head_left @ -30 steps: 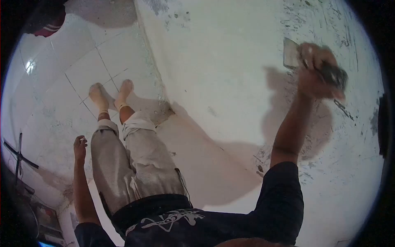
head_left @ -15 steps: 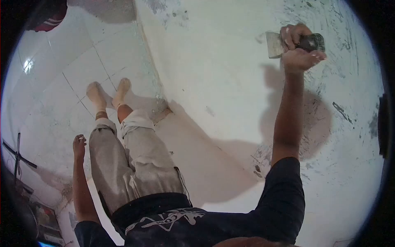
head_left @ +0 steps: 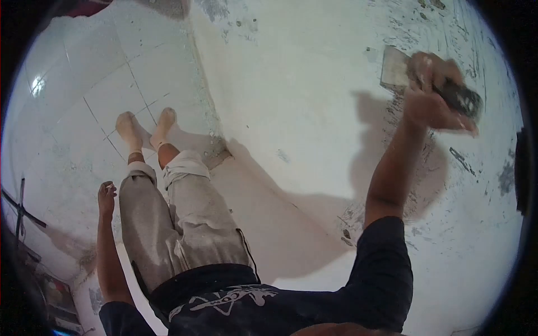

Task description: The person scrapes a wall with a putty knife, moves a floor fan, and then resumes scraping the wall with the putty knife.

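Observation:
My right hand (head_left: pixel 434 92) is wrapped around the black handle (head_left: pixel 465 101) of a scraper, slightly smeared by motion. The wide, pale scraper blade (head_left: pixel 395 67) points left and lies at the surface of the white wall (head_left: pixel 302 101). Around the blade the wall carries dark streaks and scraped patches. My left hand (head_left: pixel 107 193) hangs low beside my trouser leg, its fingers curled in. A small whitish spot shows at those fingers, but I cannot make out what it is.
My feet (head_left: pixel 130 131) stand on a white tiled floor (head_left: pixel 95 73) along the foot of the wall. At the left edge are dark crossed bars (head_left: pixel 22 210), with a box-like object (head_left: pixel 59 297) below them. Something dark red (head_left: pixel 84 7) shows at the top left.
My right hand has moved right and downward with the scraper, and the handle now slopes more. My left hand hangs almost as before. The dark red shape at the top left has shifted upward.

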{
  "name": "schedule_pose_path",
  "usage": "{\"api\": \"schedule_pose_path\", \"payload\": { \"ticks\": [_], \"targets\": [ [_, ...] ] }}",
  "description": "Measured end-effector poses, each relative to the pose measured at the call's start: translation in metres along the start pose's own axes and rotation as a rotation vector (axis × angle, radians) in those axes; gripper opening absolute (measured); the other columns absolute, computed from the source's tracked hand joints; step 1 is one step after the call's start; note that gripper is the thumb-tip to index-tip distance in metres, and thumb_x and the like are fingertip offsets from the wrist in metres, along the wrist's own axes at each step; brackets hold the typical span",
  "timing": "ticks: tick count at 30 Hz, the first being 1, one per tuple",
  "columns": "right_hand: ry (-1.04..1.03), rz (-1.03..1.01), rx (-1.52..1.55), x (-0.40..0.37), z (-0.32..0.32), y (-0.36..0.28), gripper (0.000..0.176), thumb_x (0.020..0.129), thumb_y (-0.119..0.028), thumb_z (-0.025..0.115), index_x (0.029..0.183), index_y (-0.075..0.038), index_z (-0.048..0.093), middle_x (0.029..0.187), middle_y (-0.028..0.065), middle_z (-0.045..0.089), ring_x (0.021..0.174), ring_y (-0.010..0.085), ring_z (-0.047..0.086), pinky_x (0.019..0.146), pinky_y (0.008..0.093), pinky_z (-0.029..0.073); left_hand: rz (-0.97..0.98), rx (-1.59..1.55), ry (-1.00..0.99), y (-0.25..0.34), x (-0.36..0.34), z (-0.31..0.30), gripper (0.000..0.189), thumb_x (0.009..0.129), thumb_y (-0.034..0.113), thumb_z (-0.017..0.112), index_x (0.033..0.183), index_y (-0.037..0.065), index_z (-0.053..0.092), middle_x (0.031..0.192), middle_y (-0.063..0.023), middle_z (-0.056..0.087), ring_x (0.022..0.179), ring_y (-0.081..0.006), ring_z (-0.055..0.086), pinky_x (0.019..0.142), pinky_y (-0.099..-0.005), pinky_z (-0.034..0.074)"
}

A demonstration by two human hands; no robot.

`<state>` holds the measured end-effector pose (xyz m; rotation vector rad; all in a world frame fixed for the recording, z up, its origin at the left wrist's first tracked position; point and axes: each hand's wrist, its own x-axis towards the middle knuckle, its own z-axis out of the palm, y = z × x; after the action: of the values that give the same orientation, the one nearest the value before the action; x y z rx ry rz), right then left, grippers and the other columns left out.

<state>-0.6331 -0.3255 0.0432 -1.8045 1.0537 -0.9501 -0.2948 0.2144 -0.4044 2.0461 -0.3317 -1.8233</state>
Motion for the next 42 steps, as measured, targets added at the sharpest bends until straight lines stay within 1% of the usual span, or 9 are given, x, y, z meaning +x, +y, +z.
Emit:
{"api": "schedule_pose_path", "payload": {
  "ticks": [14, 16, 19, 22, 26, 30, 32, 40, 42],
  "targets": [
    [-0.442, -0.069, 0.221, 0.016, 0.003, 0.006, 0.069, 0.065, -0.076, 0.048, 0.073, -0.009, 0.039, 0.064, 0.0014, 0.036, 0.058, 0.0136, 0.033, 0.056, 0.0249, 0.027, -0.039, 0.005, -0.005, -0.007, 0.0, -0.006, 0.028, 0.087, 0.02, 0.046, 0.108, 0.001, 0.051, 0.092, -0.0091, 0.057, 0.084, -0.0157, 0.055, 0.07, -0.0296, 0.046],
    [-0.09, 0.022, 0.189, 0.01, -0.003, 0.026, 0.066, 0.066, -0.07, 0.052, 0.085, -0.008, 0.042, 0.075, 0.0018, 0.041, 0.066, 0.0131, 0.037, 0.069, 0.0269, 0.033, 0.013, 0.013, -0.02, -0.024, -0.004, -0.009, 0.032, 0.085, 0.023, 0.048, 0.109, 0.001, 0.051, 0.091, -0.0098, 0.057, 0.085, -0.0168, 0.055, 0.07, -0.0301, 0.046],
    [-0.638, -0.077, 0.194, 0.031, 0.0, 0.004, 0.058, 0.067, -0.06, 0.055, 0.091, -0.008, 0.043, 0.08, 0.0021, 0.044, 0.069, 0.0131, 0.039, 0.072, 0.0271, 0.035, 0.027, 0.007, 0.017, -0.016, 0.003, -0.003, 0.025, 0.087, 0.016, 0.046, 0.104, 0.0, 0.053, 0.088, -0.0084, 0.057, 0.081, -0.0159, 0.056, 0.068, -0.0295, 0.047],
    [-0.135, 0.042, 0.217, 0.017, -0.005, 0.029, 0.048, 0.063, -0.053, 0.06, 0.083, -0.011, 0.047, 0.077, 0.0006, 0.044, 0.069, 0.0128, 0.038, 0.065, 0.0275, 0.034, 0.067, -0.043, -0.006, -0.02, 0.0, -0.003, 0.034, 0.084, 0.022, 0.048, 0.11, 0.0, 0.05, 0.091, -0.01, 0.057, 0.086, -0.0191, 0.056, 0.071, -0.0314, 0.046],
    [-0.543, 0.111, 0.655, 0.034, -0.021, 0.027, 0.052, 0.062, -0.057, 0.06, 0.084, -0.012, 0.047, 0.078, 0.0014, 0.043, 0.072, 0.0147, 0.038, 0.068, 0.0303, 0.034, -0.039, -0.006, -0.01, -0.007, -0.006, -0.002, 0.031, 0.086, 0.022, 0.046, 0.109, 0.001, 0.05, 0.091, -0.0088, 0.057, 0.084, -0.0177, 0.056, 0.071, -0.0321, 0.046],
    [0.173, 0.244, 0.034, 0.004, 0.014, 0.027, 0.048, 0.072, -0.06, 0.054, 0.079, -0.013, 0.045, 0.072, -0.0005, 0.039, 0.074, 0.0163, 0.038, 0.074, 0.034, 0.036, 0.033, 0.01, -0.003, -0.03, 0.006, -0.003, 0.028, 0.088, 0.021, 0.047, 0.107, 0.002, 0.051, 0.091, -0.0076, 0.057, 0.083, -0.0162, 0.055, 0.07, -0.0306, 0.045],
    [-0.565, 0.011, 0.319, 0.015, 0.003, 0.014, 0.047, 0.071, -0.058, 0.056, 0.079, -0.013, 0.045, 0.072, 0.0006, 0.038, 0.07, 0.0152, 0.038, 0.068, 0.0301, 0.036, -0.022, -0.034, 0.013, -0.027, 0.001, -0.003, 0.027, 0.087, 0.019, 0.047, 0.107, 0.002, 0.051, 0.091, -0.008, 0.057, 0.085, -0.0171, 0.055, 0.07, -0.0312, 0.046],
    [-0.627, -0.077, 0.387, 0.015, -0.005, 0.009, 0.039, 0.083, -0.045, 0.052, 0.072, -0.008, 0.044, 0.062, 0.0051, 0.039, 0.058, 0.0127, 0.038, 0.051, 0.0232, 0.034, 0.067, -0.012, 0.007, -0.038, -0.002, -0.012, 0.021, 0.088, 0.016, 0.046, 0.102, 0.001, 0.053, 0.088, -0.0072, 0.057, 0.081, -0.0153, 0.056, 0.067, -0.0281, 0.047],
    [-0.306, -0.113, -0.07, 0.006, 0.014, 0.017, 0.058, 0.069, -0.067, 0.051, 0.072, -0.01, 0.045, 0.065, 0.0034, 0.04, 0.06, 0.0151, 0.038, 0.053, 0.0258, 0.033, 0.056, 0.007, 0.004, -0.038, 0.01, -0.009, 0.021, 0.088, 0.016, 0.046, 0.102, 0.001, 0.053, 0.088, -0.007, 0.057, 0.08, -0.015, 0.056, 0.068, -0.0283, 0.047]
  ]
}}
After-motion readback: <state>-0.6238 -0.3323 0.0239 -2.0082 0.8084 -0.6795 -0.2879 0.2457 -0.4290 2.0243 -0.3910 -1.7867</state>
